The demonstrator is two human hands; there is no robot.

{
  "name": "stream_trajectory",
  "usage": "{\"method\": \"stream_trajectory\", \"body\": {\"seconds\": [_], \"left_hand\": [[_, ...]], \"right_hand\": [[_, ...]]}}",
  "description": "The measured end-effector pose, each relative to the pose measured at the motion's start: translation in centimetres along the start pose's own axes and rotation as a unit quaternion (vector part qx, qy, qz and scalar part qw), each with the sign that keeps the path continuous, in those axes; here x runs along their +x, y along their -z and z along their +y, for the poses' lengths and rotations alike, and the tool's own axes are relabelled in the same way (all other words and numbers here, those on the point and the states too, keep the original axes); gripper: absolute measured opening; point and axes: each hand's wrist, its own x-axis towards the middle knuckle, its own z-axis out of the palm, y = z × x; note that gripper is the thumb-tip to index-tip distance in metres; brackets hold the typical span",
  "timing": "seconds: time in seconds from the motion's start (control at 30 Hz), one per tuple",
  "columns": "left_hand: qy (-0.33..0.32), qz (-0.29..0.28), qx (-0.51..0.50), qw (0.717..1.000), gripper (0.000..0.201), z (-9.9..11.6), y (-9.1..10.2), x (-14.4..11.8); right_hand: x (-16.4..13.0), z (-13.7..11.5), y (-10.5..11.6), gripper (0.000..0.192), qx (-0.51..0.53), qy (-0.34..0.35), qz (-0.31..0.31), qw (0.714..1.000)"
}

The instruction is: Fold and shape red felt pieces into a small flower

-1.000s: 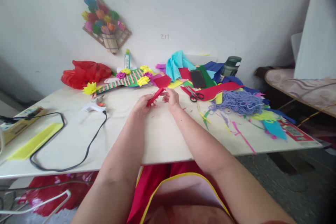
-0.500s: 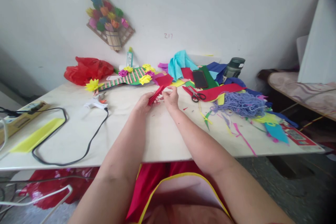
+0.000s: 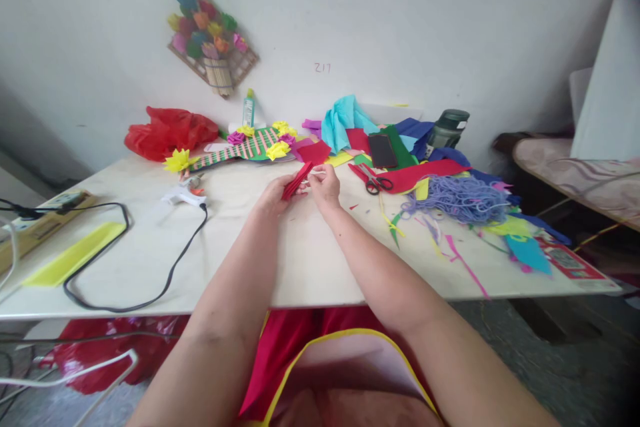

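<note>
In the head view, just above the middle of the frame, we hold a folded strip of red paper over the pale tabletop. Our left hand has its fingers closed on the strip's lower end, and our right hand pinches near the upper end, where a small white sliver shows between the fingertips; what that is we cannot tell. We judge that the two grips at opposite ends keep the pleats pressed together. The strip's long axis runs diagonally, its lower end toward lower left and its upper end pointing to upper right, toward a flat red paper sheet behind it.

Right of centre, red-handled scissors lie near our right hand, with a tangle of lilac yarn and a heap of coloured paper scraps further right. Left of centre sits a white glue gun with its black cord looping toward the lower left. A striped green and pink paper craft with yellow flowers lies beyond, by the wall.
</note>
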Motion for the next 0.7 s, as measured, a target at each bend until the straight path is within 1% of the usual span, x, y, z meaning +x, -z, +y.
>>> {"method": "stream_trajectory", "body": {"seconds": [0.1,0.23,0.37,0.57,0.7], "left_hand": [[0.003,-0.001,0.000,1.000,0.023,0.01,-0.01,0.05],[-0.002,-0.005,0.003,1.000,0.023,-0.04,-0.03,0.15],[-0.001,-0.002,0.004,1.000,0.022,-0.12,-0.07,0.24],[-0.006,-0.007,0.001,1.000,0.022,-0.33,-0.01,0.40],[-0.012,0.007,0.004,1.000,0.022,-0.37,-0.29,0.23]], "right_hand": [[0.06,0.17,-0.15,0.014,-0.013,-0.007,0.015,1.000],[-0.07,-0.09,-0.06,0.013,-0.024,-0.008,0.019,1.000],[-0.03,-0.12,-0.05,0.013,-0.024,-0.011,0.017,0.999],[0.32,0.49,-0.38,0.011,-0.005,-0.026,0.005,1.000],[0.38,0.72,-0.49,0.009,0.001,-0.042,-0.004,0.999]]}}
